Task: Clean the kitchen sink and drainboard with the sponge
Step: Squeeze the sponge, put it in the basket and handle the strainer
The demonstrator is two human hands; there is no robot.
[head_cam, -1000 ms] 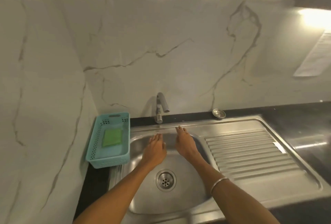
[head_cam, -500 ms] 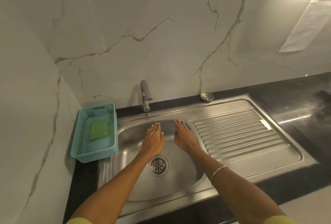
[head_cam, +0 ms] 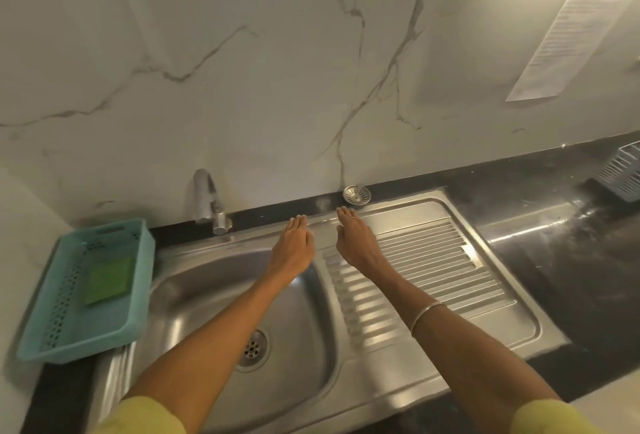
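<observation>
A steel sink [head_cam: 207,298] with a round drain [head_cam: 252,348] sits left of its ribbed drainboard [head_cam: 450,270]. The green sponge [head_cam: 108,280] lies in a teal plastic basket [head_cam: 69,343] left of the sink. My left hand [head_cam: 293,249] stretches flat over the sink's back right corner, fingers straight, holding nothing. My right hand [head_cam: 354,241] reaches flat over the drainboard's back left edge, also holding nothing. Both hands are far from the sponge.
A chrome tap [head_cam: 207,203] stands behind the sink. A loose metal strainer [head_cam: 356,194] rests on the black counter strip by the marble wall. A pale blue basket [head_cam: 621,173] sits at the far right on the dark counter [head_cam: 571,253]. A paper sheet [head_cam: 568,31] hangs on the wall.
The camera tilted down and closer. Both hands moved right and back, from above the basin to the sink's back rim and the drainboard's edge.
</observation>
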